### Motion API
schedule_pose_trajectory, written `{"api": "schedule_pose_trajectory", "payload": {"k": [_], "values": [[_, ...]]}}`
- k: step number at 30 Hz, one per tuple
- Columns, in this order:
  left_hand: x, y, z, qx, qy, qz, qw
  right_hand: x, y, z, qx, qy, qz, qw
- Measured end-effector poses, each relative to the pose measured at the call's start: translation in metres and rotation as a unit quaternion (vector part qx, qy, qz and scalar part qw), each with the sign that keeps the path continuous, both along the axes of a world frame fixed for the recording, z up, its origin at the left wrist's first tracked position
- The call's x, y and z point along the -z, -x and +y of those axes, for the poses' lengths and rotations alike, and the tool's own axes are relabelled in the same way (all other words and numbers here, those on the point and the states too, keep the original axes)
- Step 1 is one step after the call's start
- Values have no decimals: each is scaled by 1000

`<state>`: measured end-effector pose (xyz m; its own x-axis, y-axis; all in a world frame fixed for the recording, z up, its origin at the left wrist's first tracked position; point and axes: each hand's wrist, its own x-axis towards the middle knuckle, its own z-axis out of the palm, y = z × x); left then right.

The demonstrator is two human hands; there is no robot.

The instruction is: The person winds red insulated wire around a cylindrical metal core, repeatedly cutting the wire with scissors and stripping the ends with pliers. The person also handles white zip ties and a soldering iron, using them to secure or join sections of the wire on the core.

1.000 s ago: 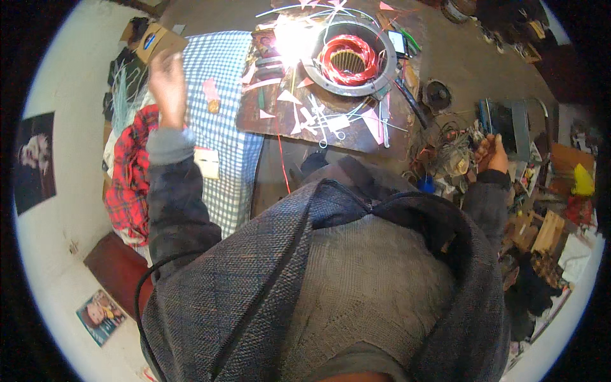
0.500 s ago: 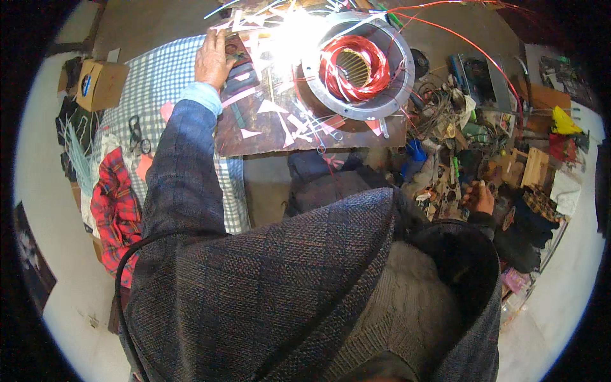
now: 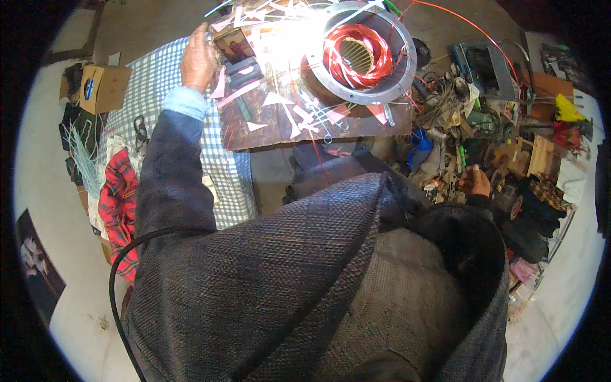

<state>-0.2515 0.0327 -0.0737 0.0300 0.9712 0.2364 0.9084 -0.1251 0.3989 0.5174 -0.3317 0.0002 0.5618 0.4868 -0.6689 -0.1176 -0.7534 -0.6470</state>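
Observation:
My left hand (image 3: 199, 60) is at the left edge of a dark work board (image 3: 267, 135), fingers stretched forward, beside a small dark box (image 3: 234, 46). Whether its hidden fingertips touch the box I cannot tell. On the board's right stands a round grey motor stator housing (image 3: 407, 60) with a coil of red winding wire (image 3: 380, 63) inside. White and pink paper scraps (image 3: 277, 99) lie around it, with a pair of scissors (image 3: 328, 137) at the near edge. Far to the right, my right hand (image 3: 476, 183) has curled fingers among piled parts; anything in them is too small to make out.
A blue-and-white checked cloth (image 3: 153, 79) spreads left of the board. Beyond it stand a cardboard box (image 3: 108, 88) and a red plaid cloth (image 3: 119, 184). Tangled wire (image 3: 439, 95) and a wooden block (image 3: 544, 155) crowd the right. Red wires (image 3: 471, 24) run overhead; a bright light glares behind.
My left hand has shifted left, from over the small dark box to beside it. My right hand stays among the piled parts. The whole view has shifted slightly.

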Motion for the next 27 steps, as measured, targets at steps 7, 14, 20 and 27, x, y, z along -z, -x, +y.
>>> {"api": "schedule_pose_trajectory", "payload": {"k": [7,14,20,27], "values": [[-49,10,-40,13,-21,-161,987,61,9,-12,-69,25,38,997],[-127,-8,-125,-20,3,-249,968,162,67,35,-579,185,-189,771],[-184,-51,-218,-58,62,-211,974,211,181,70,-686,113,-141,705],[-200,-81,-291,-101,127,-222,961,227,281,113,-712,-23,-166,682]]}}
